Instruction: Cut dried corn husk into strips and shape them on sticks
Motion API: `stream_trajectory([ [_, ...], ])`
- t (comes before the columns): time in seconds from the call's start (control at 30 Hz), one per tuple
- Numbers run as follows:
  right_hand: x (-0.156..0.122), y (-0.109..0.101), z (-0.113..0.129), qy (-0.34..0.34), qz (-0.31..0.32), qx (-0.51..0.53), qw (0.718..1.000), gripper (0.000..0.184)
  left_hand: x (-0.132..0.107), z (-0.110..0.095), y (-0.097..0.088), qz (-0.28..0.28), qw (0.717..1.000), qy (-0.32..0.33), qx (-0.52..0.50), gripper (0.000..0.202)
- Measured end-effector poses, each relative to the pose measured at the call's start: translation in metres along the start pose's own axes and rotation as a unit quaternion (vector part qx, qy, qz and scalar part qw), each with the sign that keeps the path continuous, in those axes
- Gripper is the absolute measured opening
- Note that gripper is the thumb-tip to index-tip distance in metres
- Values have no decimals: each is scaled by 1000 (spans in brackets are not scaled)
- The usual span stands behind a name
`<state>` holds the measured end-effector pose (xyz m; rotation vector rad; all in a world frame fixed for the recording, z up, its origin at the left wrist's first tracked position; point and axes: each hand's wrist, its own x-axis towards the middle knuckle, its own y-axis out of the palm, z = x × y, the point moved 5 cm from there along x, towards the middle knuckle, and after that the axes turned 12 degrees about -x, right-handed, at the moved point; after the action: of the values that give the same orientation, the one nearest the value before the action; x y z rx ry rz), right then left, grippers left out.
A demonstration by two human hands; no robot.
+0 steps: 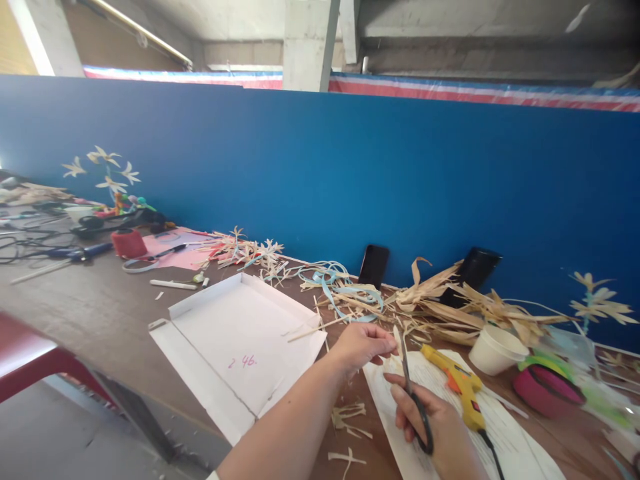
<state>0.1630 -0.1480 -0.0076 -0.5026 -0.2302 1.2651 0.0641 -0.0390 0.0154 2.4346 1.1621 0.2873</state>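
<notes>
While the left hand (363,345) pinches one husk strip (397,335) above the tabletop (100,313), the right hand (435,427) has its fingers closed through one pair of scissors (413,393) beside it. Dry, light and brittle, the strip probably tears easily, so hold it near the cut. One glue gun (463,387) lies close.

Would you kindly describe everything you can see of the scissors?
The scissors have black handle loops and slim grey metal blades that look nearly closed. The right hand grips the loops; the blades point up and away, their tips meeting a pale dried strip pinched by the left hand. They hang above a paper sheet.
</notes>
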Motion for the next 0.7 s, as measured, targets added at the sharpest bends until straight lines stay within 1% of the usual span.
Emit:
stream_trajectory([
  [0.27, 0, 0, 1, 10, 0, 5, 1000, 60, -1, 0, 2, 6, 1000, -4, 7, 34],
  [0.5, 3, -1, -3, 19, -8, -14, 1000, 58, 0, 1, 1, 1, 1000, -8, 11, 35],
  [0.7, 2, -1, -3, 12, -18, -32, 999, 58, 0, 0, 1, 0, 1000, -9, 9, 34],
])
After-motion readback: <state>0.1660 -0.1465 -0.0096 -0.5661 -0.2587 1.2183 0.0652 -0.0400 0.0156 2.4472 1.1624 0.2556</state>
